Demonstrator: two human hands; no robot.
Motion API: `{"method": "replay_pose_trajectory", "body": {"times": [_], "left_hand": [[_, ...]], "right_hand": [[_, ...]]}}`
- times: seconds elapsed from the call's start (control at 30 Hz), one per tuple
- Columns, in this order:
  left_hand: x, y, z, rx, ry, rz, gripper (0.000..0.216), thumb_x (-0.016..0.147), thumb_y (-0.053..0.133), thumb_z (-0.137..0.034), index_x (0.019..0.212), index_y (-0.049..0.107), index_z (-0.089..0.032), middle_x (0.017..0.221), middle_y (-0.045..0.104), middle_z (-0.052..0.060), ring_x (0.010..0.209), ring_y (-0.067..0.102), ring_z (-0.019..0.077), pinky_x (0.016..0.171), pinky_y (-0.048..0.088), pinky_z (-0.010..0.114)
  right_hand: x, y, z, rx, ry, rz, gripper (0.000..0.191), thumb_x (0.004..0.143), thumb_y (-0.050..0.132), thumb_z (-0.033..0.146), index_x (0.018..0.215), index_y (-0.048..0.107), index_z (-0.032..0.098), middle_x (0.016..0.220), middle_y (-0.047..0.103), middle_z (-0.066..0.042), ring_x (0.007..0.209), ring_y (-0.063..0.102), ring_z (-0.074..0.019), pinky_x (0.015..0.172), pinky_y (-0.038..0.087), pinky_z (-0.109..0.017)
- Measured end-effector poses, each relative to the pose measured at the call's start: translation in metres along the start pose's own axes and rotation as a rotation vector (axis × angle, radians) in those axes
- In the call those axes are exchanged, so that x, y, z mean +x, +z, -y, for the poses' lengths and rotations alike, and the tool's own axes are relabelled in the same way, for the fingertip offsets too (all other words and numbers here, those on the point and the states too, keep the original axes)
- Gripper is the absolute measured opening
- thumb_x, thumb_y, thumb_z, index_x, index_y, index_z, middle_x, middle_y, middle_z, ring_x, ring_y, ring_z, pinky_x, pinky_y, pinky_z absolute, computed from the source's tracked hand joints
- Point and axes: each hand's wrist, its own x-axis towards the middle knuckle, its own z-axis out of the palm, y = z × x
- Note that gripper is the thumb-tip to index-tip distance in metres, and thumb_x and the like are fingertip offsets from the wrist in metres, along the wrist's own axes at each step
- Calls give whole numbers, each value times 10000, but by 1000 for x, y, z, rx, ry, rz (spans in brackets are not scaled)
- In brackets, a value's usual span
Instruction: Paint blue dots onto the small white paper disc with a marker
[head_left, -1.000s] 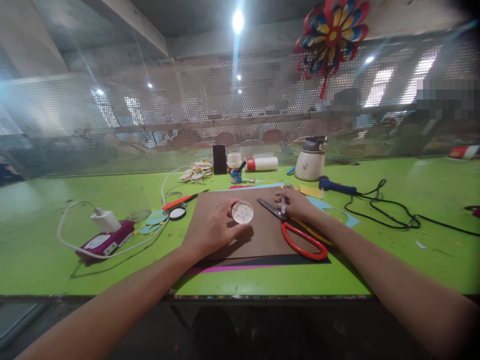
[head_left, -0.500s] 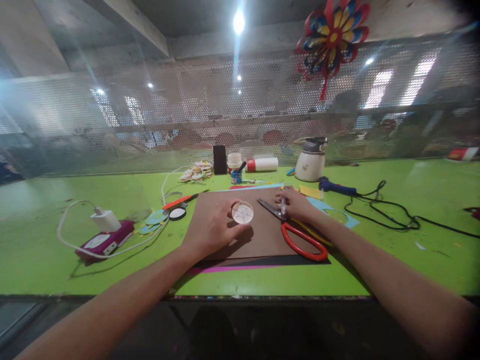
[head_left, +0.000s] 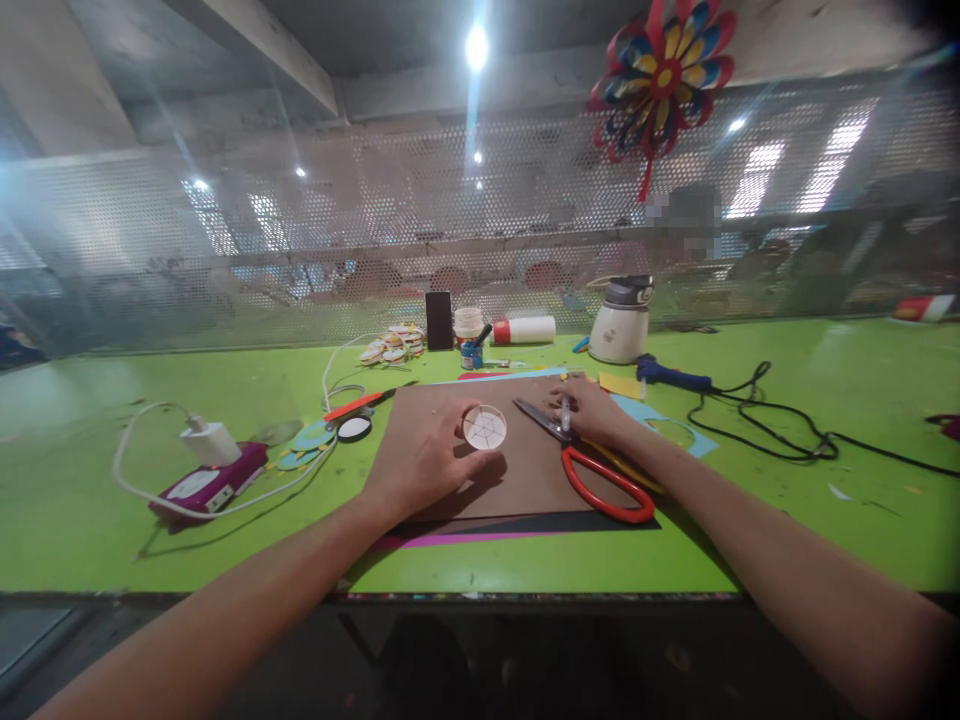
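My left hand (head_left: pixel 431 455) grips a small round white piece (head_left: pixel 485 428) between thumb and fingers. It has a raised rim like a paper cup's base, and thin dark lines cross its face like spokes. My right hand (head_left: pixel 589 408) rests at the right of the brown board (head_left: pixel 465 490), its fingers curled together. Beside its thumb is a small clear, tube-like thing (head_left: pixel 565 412); whether the fingers hold it is hard to see. Scissors (head_left: pixel 607 490) with red handles lie just below this hand, blades pointing up and left.
On the green table are a purple power adapter (head_left: pixel 214 490) with a cable, an orange cutter (head_left: pixel 352 407), and a black-rimmed disc (head_left: pixel 354 429). Farther back stand a phone (head_left: pixel 439 321), a blue jar (head_left: pixel 472 354) and a grey bottle (head_left: pixel 619 325). A blue glue gun (head_left: pixel 675 374) trails its black cord rightward.
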Motion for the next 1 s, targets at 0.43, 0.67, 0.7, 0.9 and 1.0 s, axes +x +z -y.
{"method": "replay_pose_trajectory", "body": {"times": [0.43,0.67,0.7,0.9,1.0], "left_hand": [[1,-1,-3,-14,-21,34,496,813,735,-353,1241,520,-227,1173,668,53,1031,644,232,867,533,368],[2,-2,-6,-28,-62,39,470,787,755,-363,1183,546,-219,1130,680,52,1001,655,236,849,540,372],[1,-2,-6,-32,-61,39,469,787,755,-358,1183,545,-219,1133,679,53,1007,654,237,852,540,374],[1,2,-3,-52,-77,31,493,780,760,-357,1195,537,-211,1150,673,67,1059,640,244,880,536,382],[1,1,-4,-49,-88,33,480,778,758,-352,1185,546,-212,1138,676,67,1058,641,248,889,533,395]], "right_hand": [[1,3,-3,-11,-13,-7,336,951,600,390,1208,632,175,1240,648,-98,1108,631,-227,979,499,-471],[2,4,-3,-18,-12,-1,319,954,600,376,1200,634,175,1246,646,-96,1106,632,-224,977,502,-469],[2,4,-3,-20,-12,0,317,953,601,372,1198,634,174,1246,646,-96,1103,633,-224,974,504,-467],[1,2,-1,-30,-21,9,294,939,628,320,1190,638,166,1192,668,-86,1072,645,-214,958,516,-451],[1,1,0,-38,-25,6,288,937,630,321,1179,646,164,1187,673,-87,1098,636,-220,977,502,-459]]}}
